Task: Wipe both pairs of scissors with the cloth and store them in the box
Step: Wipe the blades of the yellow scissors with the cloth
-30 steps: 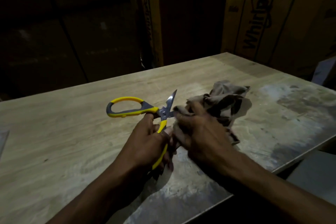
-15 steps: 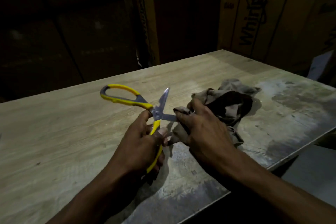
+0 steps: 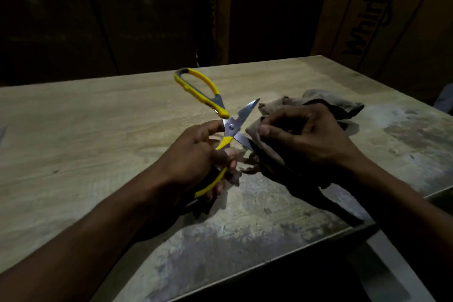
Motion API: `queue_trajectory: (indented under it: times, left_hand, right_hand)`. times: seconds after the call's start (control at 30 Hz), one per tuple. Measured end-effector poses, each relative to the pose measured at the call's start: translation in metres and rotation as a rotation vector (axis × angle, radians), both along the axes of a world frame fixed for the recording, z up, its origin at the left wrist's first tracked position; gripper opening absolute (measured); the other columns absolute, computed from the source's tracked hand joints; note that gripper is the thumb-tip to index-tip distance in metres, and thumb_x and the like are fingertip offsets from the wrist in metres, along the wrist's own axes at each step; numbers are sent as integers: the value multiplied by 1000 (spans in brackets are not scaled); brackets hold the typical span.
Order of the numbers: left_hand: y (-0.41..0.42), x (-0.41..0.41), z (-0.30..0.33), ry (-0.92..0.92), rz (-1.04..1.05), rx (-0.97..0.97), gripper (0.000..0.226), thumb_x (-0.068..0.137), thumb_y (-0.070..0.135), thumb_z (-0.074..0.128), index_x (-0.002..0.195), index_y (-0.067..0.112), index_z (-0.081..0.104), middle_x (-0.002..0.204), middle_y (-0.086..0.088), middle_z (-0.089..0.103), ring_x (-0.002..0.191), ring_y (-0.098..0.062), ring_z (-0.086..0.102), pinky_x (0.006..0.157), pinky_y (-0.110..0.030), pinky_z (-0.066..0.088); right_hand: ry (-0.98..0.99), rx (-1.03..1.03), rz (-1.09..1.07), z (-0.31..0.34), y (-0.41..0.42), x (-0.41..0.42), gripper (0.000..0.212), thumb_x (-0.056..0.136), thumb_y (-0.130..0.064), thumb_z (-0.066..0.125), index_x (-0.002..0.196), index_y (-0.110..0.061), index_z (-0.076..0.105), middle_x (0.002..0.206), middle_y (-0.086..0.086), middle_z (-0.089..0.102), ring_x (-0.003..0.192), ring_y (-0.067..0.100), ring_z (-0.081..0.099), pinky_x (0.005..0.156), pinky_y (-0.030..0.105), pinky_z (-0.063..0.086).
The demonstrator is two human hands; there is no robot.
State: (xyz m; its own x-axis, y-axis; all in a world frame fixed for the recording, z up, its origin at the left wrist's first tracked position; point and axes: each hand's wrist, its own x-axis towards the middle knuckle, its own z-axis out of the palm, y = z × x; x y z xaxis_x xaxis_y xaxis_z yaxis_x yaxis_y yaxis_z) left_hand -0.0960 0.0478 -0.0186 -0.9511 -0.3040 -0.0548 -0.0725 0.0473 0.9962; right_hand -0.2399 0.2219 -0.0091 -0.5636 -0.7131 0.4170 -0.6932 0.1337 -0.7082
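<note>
A pair of scissors (image 3: 220, 110) with yellow and grey handles is held open wide above the wooden table (image 3: 85, 130). My left hand (image 3: 196, 154) grips its lower yellow handle, and the upper handle loop points up and away. My right hand (image 3: 304, 135) pinches a brown cloth (image 3: 264, 154) around the lower blade, whose tip is hidden in the fabric. The upper blade sticks out bare toward the cloth. No second pair of scissors and no storage box show in this view.
Large cardboard cartons (image 3: 382, 12) stand behind the table at the right, and the dark background holds more boxes. The table's near right edge (image 3: 294, 257) is worn and grey. A pale object (image 3: 2, 130) sits at the far left edge.
The scissors have opened wider and the free handle has swung upward. My right hand has shifted the cloth onto the lower blade and lifted more of it off the table.
</note>
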Motion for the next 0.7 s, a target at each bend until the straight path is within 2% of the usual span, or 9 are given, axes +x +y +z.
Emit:
queue_trajectory:
  times: [0.03,0.1,0.23,0.27,0.33,0.43,0.53,0.6,0.7]
  left_hand:
    - [-1,0,-1,-5,-5,-15,44,99,-10,55,121,24,73,91,-39,68,50,-44,62,58,-43,48]
    - [-3,0,-2,-14,-13,-36,43,100,-8,56,123,25,71,90,-39,67,46,-37,59,52,-40,48]
    - [-4,1,-3,-10,-30,-119,42,100,-7,57,124,25,70,80,-33,69,56,-46,63,57,-56,54]
    - [-4,1,-3,-21,-25,-130,42,100,-6,57,124,26,70,80,-30,70,55,-45,62,57,-56,54]
    - [-7,1,-4,-49,-11,-129,41,100,-5,57,121,27,71,81,-26,71,55,-44,61,51,-49,54]
    - [-8,2,-3,-84,10,-72,43,99,-8,54,118,26,72,72,-19,65,47,-30,53,43,-29,45]
    - [-5,3,-2,-105,16,-73,44,99,-8,51,121,24,73,70,-17,65,47,-28,52,46,-29,44]
    - [-5,3,1,-111,15,-58,45,99,-9,48,120,23,73,71,-18,65,48,-28,53,47,-29,44]
    - [-4,1,0,-107,0,-44,43,100,-8,49,119,23,72,72,-22,66,48,-29,54,47,-29,44]
  right_hand:
    - [-23,22,-21,-1,-6,1,3,90,-20,80,89,-19,77,81,-7,76,74,3,72,68,31,60]
    - [-44,34,-98,-2,-14,4,21,77,-27,89,88,-21,73,85,-6,76,80,3,73,76,37,63]
    - [78,88,-193,-7,-30,16,23,70,-41,94,71,-28,74,69,-14,72,69,-4,69,63,30,59]
    - [98,110,-202,-9,-32,17,23,71,-43,93,71,-29,74,69,-15,72,68,-4,68,62,28,58]
    - [111,206,-215,-10,-30,15,24,72,-45,91,71,-28,74,70,-14,73,70,-4,68,65,28,58]
    - [137,382,-196,-9,-17,5,22,72,-41,90,69,-25,73,69,-13,73,70,-2,69,67,31,59]
    - [222,444,-133,-4,-9,1,21,74,-35,89,68,-27,71,63,-14,71,61,-3,67,55,18,51]
    - [229,386,-78,3,-8,2,20,75,-33,90,70,-27,72,65,-13,72,61,-2,67,55,16,48]
    - [179,192,-102,12,-16,7,18,77,-39,89,78,-27,75,74,-12,74,68,-3,69,60,18,54]
